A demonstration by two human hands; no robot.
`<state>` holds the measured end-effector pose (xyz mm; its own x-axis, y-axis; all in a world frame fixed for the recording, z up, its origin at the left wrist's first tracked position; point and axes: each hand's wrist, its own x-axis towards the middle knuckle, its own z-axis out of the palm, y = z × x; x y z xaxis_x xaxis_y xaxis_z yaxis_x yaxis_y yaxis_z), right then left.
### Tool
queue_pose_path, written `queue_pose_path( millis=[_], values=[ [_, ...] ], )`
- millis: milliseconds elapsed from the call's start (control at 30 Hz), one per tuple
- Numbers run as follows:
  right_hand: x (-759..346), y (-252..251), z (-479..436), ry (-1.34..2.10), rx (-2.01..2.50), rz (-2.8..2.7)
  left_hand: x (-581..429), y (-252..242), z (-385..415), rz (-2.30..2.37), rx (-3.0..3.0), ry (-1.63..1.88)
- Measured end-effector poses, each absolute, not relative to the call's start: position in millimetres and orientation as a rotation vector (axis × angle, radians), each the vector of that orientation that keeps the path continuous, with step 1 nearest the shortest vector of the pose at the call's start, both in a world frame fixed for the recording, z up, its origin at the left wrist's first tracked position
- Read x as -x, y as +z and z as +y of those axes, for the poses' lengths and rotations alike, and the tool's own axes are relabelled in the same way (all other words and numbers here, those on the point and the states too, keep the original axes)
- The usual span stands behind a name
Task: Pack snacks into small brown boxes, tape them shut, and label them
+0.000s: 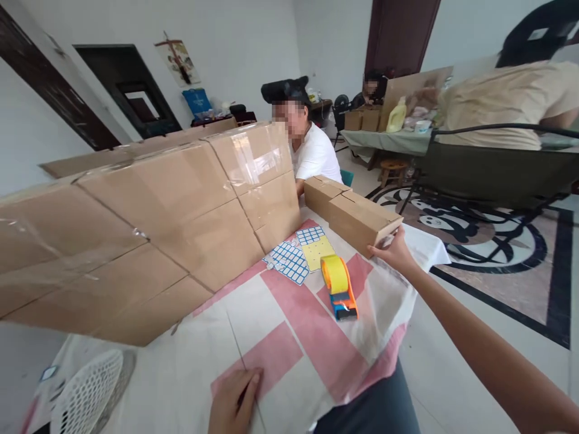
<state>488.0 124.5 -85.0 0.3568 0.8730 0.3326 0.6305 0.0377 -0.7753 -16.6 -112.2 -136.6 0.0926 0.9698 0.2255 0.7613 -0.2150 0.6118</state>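
Note:
My right hand [395, 253] grips the near end of a long brown cardboard box [362, 220], thumb low on one side and fingers at the far corner. The box lies at the table's right edge, end to end with another cardboard box [323, 193]. My left hand [236, 401] rests on the tablecloth [280, 349] near the front, fingers loosely curled in, with nothing visible in it. Between the hands lies an orange and blue tape dispenser [346, 307] with a yellow roll. Beyond it are blue-bordered label sheets [289, 262] and a yellow sheet [317, 252].
A wall of taped cardboard boxes [194, 229] stands along the table's left side. A person in white [319, 154] sits at the far end, one arm behind the boxes. A white mesh basket [90, 392] is at lower left. A folding chair [493, 175] with a seated person stands right.

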Motion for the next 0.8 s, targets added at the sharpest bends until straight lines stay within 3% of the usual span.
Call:
queue_pose_path(
  millis=[133, 300, 633, 800],
  values=[
    [-481, -78, 141, 0.379, 1.82, -1.352, 12, -135, -113, 1.704, -1.998, 0.895],
    [-476, -71, 99, 0.266, 2.103, -1.341, 10, -140, -116, 1.676, -1.97, 0.987],
    [-351, -52, 0, 0.108, 1.611, -1.598, 2, -108, -127, 1.689, -1.806, 0.772],
    [-224, -68, -31, 0.419, 1.209, -2.119, -2, -109, -131, 1.648, -1.803, 0.838]
  ],
)
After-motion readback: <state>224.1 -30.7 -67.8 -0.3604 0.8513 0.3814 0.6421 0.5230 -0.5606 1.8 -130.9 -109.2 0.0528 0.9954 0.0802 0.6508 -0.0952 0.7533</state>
